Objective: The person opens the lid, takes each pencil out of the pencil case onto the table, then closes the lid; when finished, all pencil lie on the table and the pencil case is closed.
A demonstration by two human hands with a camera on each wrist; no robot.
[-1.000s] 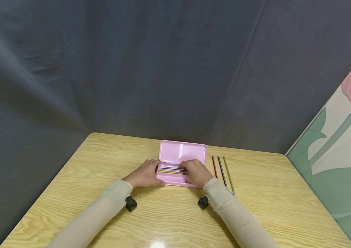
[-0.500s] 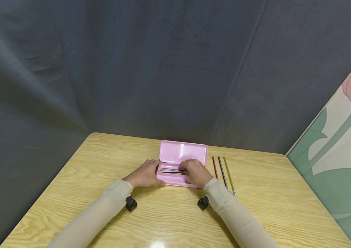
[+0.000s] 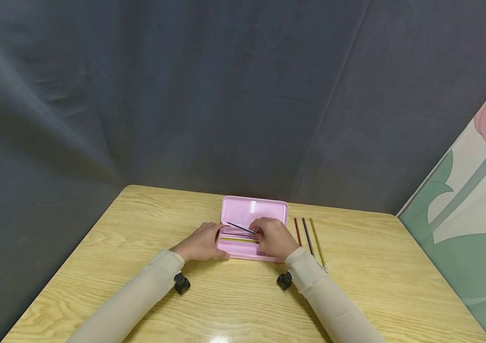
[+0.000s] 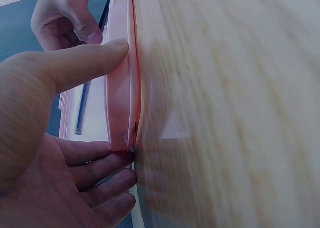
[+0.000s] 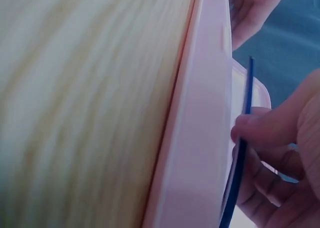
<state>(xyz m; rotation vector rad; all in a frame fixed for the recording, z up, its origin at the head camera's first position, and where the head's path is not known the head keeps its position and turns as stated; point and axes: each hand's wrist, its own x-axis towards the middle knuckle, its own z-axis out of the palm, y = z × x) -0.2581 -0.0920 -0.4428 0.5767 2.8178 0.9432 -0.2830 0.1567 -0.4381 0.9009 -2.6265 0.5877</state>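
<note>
A pink pencil case (image 3: 239,249) lies open on the table, its lid (image 3: 264,206) tipped back. My left hand (image 3: 200,243) holds its left end; in the left wrist view the thumb lies along the front wall (image 4: 119,88) and the fingers meet the short end. My right hand (image 3: 274,238) pinches a dark pencil (image 3: 238,226) between thumb and fingers. This pencil slants up to the left above the case, and the right wrist view shows its dark blue shaft (image 5: 240,163). Below it, a yellow pencil (image 3: 240,240) and others lie in the case, partly hidden by my right hand.
To the right of the case, a red pencil (image 3: 298,231), a dark pencil (image 3: 307,233) and a yellow pencil (image 3: 318,243) lie side by side on the wooden table (image 3: 226,305). A dark curtain (image 3: 208,119) hangs behind the table's back edge.
The dark pencil has been lifted from among the pencils in the case, its left end now raised toward the lid. My right hand has shifted slightly; my left hand stays at the case.
</note>
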